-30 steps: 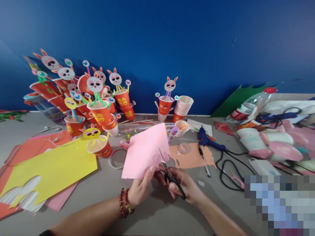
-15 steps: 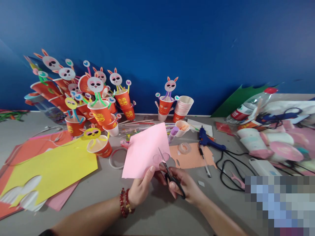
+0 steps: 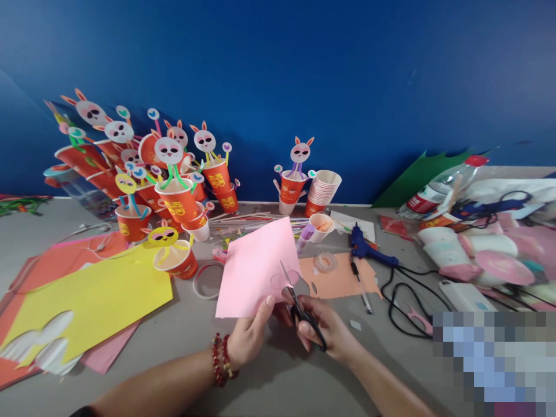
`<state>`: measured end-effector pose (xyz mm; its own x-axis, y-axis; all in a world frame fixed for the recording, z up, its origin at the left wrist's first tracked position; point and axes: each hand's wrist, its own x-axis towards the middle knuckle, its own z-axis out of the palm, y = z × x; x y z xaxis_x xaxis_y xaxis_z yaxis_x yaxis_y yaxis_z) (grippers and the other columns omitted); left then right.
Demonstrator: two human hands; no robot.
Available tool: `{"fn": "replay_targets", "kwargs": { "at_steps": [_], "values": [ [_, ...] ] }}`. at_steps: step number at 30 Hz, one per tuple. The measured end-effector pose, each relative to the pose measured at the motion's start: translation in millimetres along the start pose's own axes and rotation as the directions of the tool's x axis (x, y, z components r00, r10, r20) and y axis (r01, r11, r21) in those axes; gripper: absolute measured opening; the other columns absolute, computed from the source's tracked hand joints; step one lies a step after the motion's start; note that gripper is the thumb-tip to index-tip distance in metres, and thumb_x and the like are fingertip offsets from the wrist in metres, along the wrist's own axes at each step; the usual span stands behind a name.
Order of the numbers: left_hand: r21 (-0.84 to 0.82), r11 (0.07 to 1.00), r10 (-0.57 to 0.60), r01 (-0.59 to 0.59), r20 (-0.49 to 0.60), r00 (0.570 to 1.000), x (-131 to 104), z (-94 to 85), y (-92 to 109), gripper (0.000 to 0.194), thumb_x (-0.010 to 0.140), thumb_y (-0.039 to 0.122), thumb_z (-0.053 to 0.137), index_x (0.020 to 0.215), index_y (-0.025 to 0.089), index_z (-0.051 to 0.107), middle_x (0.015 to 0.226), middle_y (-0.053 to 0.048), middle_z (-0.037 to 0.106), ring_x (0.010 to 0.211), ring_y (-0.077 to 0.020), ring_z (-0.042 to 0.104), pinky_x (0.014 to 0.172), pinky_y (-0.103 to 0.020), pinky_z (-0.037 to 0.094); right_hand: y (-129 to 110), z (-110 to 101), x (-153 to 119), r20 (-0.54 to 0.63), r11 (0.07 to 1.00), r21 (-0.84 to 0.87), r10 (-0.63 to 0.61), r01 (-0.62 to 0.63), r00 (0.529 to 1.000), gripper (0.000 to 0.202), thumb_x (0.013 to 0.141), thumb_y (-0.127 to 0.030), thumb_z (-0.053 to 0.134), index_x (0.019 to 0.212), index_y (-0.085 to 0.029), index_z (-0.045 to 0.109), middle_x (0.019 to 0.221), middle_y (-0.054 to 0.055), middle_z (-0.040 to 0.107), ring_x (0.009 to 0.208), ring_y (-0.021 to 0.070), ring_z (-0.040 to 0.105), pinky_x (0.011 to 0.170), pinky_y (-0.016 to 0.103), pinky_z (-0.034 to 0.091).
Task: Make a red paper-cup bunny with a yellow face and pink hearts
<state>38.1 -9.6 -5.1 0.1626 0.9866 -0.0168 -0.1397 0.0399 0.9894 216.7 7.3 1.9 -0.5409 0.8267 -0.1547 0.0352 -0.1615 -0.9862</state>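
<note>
A pink paper sheet with two drawn circles near its right edge is tilted up above the table. My left hand pinches its lower edge, thumb in front, other fingers partly hidden behind. Black-handled scissors are in my right hand, their fingers wrapped round the handles. The blades lie at the sheet's lower right edge, between the circles, pointing up and left.
Rabbit-decorated red cups crowd the left back. Yellow paper lies at left. Orange paper, a pen, a blue glue gun with black cable and a bottle are at right.
</note>
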Motion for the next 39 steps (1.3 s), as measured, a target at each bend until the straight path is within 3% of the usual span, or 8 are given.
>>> {"fn": "replay_targets", "kwargs": {
  "at_steps": [15,21,23,25,28,30,32,39],
  "values": [
    [0.096,0.995,-0.058,0.041,0.174,0.983,1,-0.7,1,0.06,0.097,0.058,0.028,0.076,0.016,0.067,0.073,-0.006,0.066,0.073,-0.0187,0.06,0.079,-0.032,0.049,2,-6,0,-0.071,0.998,-0.055,0.003,-0.007,0.997,0.06,0.066,-0.077,0.066,0.069,-0.022,0.041,0.055,-0.006,0.046,0.041,0.0083,0.043,0.041,0.021,0.032],
    [0.309,0.95,-0.202,-0.044,0.717,0.668,0,-11.5,34,0.043,0.089,0.057,0.053,0.069,0.02,0.065,0.053,0.0,0.051,0.046,-0.013,0.046,0.046,-0.025,0.035,3,-27,-2,-0.174,0.951,-0.307,-0.086,0.029,0.981,0.05,0.068,-0.056,0.078,0.066,-0.022,0.042,0.055,-0.007,0.04,0.048,0.0087,0.035,0.044,0.021,0.026],
    [0.247,0.935,0.027,-0.254,0.664,0.747,-1,-19.8,51,0.039,0.09,0.048,0.054,0.064,0.021,0.065,0.059,-0.004,0.058,0.056,-0.0168,0.054,0.057,-0.029,0.042,2,-30,-3,-0.182,0.949,-0.315,-0.072,0.011,0.981,0.051,0.069,-0.057,0.077,0.064,-0.022,0.04,0.053,-0.007,0.041,0.047,0.0085,0.036,0.043,0.021,0.025],
    [0.221,0.896,0.321,-0.385,0.276,0.906,2,-31.9,67,0.039,0.095,0.04,0.048,0.064,0.022,0.064,0.059,-0.005,0.059,0.059,-0.0183,0.056,0.062,-0.032,0.045,1,-30,-4,-0.168,0.955,-0.296,-0.053,0.001,0.984,0.052,0.068,-0.06,0.076,0.064,-0.022,0.04,0.052,-0.006,0.044,0.046,0.0088,0.039,0.042,0.02,0.027],
    [0.385,0.781,0.598,-0.492,-0.233,0.767,18,-55.1,84,0.01,0.089,0.032,0.062,0.091,0.023,0.065,0.089,-0.006,0.065,0.085,-0.022,0.062,0.082,-0.038,0.05,-1,-28,-5,-0.118,0.98,-0.198,-0.003,-0.02,0.993,0.055,0.066,-0.066,0.073,0.065,-0.022,0.04,0.051,-0.006,0.045,0.042,0.0083,0.042,0.04,0.019,0.029],
    [0.504,0.739,0.607,-0.446,-0.212,0.766,33,-70.4,89,0.039,0.081,0.03,0.072,0.117,0.023,0.059,0.124,-0.01,0.059,0.115,-0.0269,0.055,0.098,-0.042,0.046,-3,-27,-6,-0.078,0.992,-0.115,0.04,-0.049,0.996,0.059,0.063,-0.07,0.073,0.066,-0.022,0.038,0.052,-0.008,0.044,0.039,0.007,0.043,0.038,0.019,0.029],
    [0.491,0.796,0.453,-0.355,-0.092,0.887,45,-82.6,88,0.054,0.081,0.031,0.072,0.13,0.023,0.05,0.133,-0.012,0.055,0.122,-0.0273,0.053,0.103,-0.042,0.043,-5,-25,-6,-0.05,0.996,-0.054,0.071,-0.073,0.996,0.063,0.059,-0.073,0.074,0.065,-0.022,0.036,0.052,-0.009,0.042,0.037,0.006,0.043,0.037,0.018,0.029],
    [0.332,0.943,-0.064,0.022,0.115,0.991,49,-97.9,67,0.049,0.081,0.041,0.071,0.122,0.017,0.057,0.099,-0.007,0.07,0.087,-0.0217,0.066,0.073,-0.028,0.053,-9,-26,-6,0.001,0.999,-0.031,0.019,-0.019,1.0,0.065,0.059,-0.076,0.072,0.064,-0.022,0.035,0.045,-0.009,0.041,0.037,0.0077,0.046,0.037,0.017,0.024]
  ]
}}
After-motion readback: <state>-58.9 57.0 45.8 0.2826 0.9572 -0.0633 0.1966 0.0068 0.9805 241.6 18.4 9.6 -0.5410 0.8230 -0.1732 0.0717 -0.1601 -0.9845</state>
